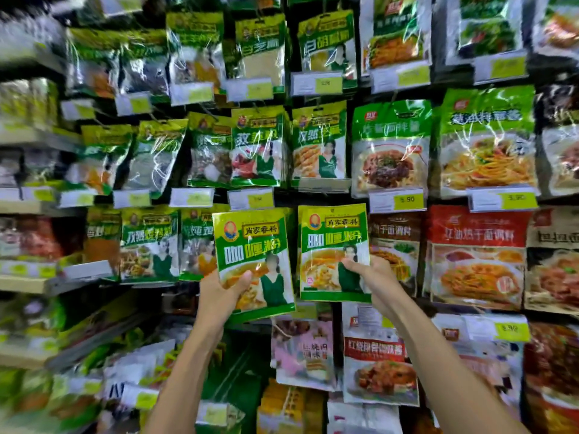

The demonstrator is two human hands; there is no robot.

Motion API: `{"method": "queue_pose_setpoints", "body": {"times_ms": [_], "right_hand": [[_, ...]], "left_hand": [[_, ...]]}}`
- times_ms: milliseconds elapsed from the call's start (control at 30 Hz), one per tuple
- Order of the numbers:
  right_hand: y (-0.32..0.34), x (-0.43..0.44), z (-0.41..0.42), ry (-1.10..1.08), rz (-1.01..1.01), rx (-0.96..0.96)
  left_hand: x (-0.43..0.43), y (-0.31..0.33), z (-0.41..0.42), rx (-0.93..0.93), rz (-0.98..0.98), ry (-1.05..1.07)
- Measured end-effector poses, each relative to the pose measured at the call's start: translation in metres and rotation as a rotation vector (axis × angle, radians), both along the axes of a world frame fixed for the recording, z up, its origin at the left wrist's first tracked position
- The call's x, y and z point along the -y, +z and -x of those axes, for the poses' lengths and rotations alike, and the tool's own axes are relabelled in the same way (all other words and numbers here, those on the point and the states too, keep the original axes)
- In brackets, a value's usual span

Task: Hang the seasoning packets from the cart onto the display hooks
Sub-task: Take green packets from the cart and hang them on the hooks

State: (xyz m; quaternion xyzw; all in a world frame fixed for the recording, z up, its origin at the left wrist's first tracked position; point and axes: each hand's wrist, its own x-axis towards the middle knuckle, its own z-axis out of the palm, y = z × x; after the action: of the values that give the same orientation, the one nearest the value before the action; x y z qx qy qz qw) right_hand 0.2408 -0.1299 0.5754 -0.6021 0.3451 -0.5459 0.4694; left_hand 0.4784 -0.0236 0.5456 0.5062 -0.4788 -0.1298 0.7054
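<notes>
Two matching green and yellow seasoning packets are held up in front of the display wall. My left hand (221, 292) grips the lower left corner of the left packet (253, 245), thumb on its front; this packet tilts slightly. My right hand (374, 280) grips the lower right part of the right packet (332, 242), which hangs upright against the wall. Whether its top hole sits on a hook I cannot tell. The cart is out of view.
Rows of hanging packets fill the wall: green ones (257, 145) above and left, red noodle sauce packs (476, 255) at right, pink and white packs (304, 349) below. Yellow price tags (407, 200) sit on the hook ends. Shelves (40, 283) jut out at left.
</notes>
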Motion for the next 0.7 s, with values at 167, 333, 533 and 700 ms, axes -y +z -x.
{"method": "queue_pose_setpoints", "body": {"times_ms": [167, 333, 533, 700], "right_hand": [[0.012, 0.018, -0.024, -0.03, -0.033, 0.012], [0.011, 0.025, -0.028, -0.059, -0.074, 0.031], [0.009, 0.029, -0.027, -0.066, -0.064, 0.007], [0.01, 0.028, -0.035, -0.105, -0.09, -0.081]], "left_hand": [[0.014, 0.009, -0.017, 0.002, 0.019, -0.014], [0.02, 0.007, -0.024, 0.035, 0.006, -0.051], [0.021, 0.003, -0.026, 0.035, 0.02, -0.074], [0.017, 0.003, -0.024, 0.012, 0.036, -0.128]]}}
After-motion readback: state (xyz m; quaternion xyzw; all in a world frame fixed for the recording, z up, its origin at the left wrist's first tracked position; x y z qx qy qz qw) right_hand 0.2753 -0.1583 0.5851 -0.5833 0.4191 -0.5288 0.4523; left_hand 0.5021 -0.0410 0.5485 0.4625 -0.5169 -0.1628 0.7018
